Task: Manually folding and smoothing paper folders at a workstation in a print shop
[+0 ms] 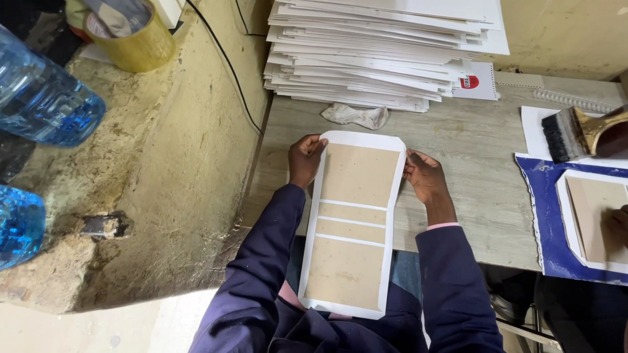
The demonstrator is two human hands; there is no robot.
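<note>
Fig.: white paper sheet w/ four brown card panels (353,222), laid lengthwise over grey table edge (471,137). Left hand (305,159) & right hand (424,176) pinch its far side margins, steadying it flat.

Two hands hold a white sheet with brown boards on it.

The left hand (306,159) grips the left edge of the white sheet (350,224) and the right hand (425,178) grips the right edge. Four brown boards (356,175) lie on the sheet. It rests on the grey bench (471,150). A stack of white sheets (383,49) sits behind. A brush (575,133) and a blue sheet (546,216) are at the right.
</note>
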